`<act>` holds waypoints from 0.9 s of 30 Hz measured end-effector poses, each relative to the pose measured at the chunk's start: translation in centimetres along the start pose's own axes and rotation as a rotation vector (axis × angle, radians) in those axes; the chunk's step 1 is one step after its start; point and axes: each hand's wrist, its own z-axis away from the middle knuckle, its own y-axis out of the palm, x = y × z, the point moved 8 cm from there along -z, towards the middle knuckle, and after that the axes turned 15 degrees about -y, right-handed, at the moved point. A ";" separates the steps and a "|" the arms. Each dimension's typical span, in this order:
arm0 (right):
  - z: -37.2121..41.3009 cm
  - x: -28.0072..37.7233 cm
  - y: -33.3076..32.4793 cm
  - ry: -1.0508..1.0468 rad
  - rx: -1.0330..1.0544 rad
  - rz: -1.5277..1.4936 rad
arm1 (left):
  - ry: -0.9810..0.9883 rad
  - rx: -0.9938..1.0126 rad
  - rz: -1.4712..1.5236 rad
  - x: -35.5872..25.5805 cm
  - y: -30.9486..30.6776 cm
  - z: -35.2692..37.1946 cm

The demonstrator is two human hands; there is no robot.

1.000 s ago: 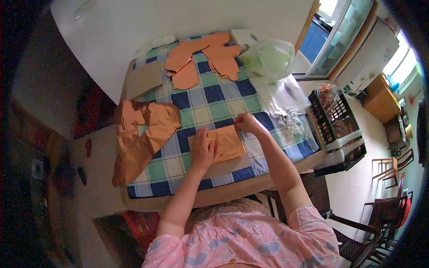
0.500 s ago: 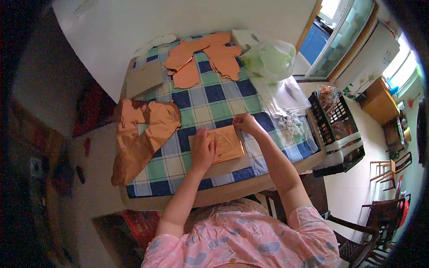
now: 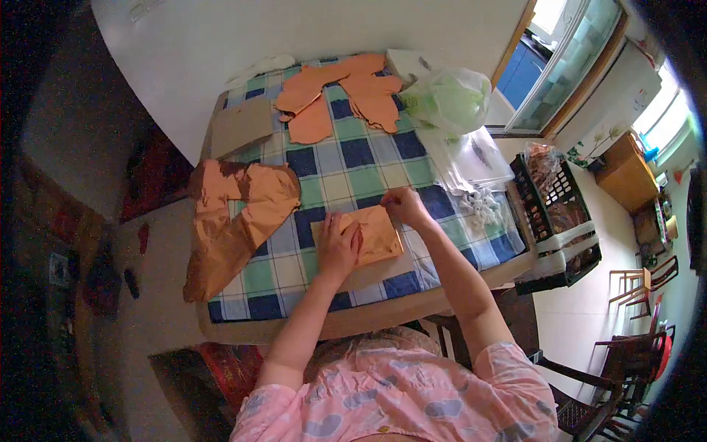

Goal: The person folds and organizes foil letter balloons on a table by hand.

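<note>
A flat rectangular packet of shiny copper-coloured foil or paper (image 3: 378, 234) lies on the checked tablecloth (image 3: 298, 274) in front of me. My left hand (image 3: 340, 244) rests on its left part, fingers stretched out over the surface, covering that edge. At the packet's far right corner is my right hand (image 3: 406, 207), with thumb and fingers pinched together. Whatever is between those fingertips is too small to make out. Left of the packet, a large crumpled copper-coloured sheet (image 3: 254, 195) spreads out and hangs over the table's edge.
Orange cut-out pieces (image 3: 311, 121) lie at the far side, near a brown cardboard piece (image 3: 241, 127). On the right are a pale green plastic bag (image 3: 451, 102), clear plastic sleeves (image 3: 482, 158) and a bunched white bundle (image 3: 482, 209). A black crate (image 3: 557, 177) stands beyond the table's right edge.
My left hand has shifted slightly on the packet, its fingers lying a little further right. My right hand stays at the far corner, pinched. The view has moved a little.
</note>
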 end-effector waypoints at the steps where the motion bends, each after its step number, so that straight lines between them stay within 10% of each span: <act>1: -0.2 -0.4 0.4 -0.014 0.010 0.010 | 0.000 -0.009 -0.003 0.2 0.2 0.0; 8: 1.8 4.0 2.4 -0.465 -0.072 0.412 | -0.023 0.006 -0.012 0.3 0.4 0.1; 27: 5.3 7.4 5.2 -0.491 -0.048 0.569 | -0.154 0.194 -0.303 0.3 -1.5 -0.4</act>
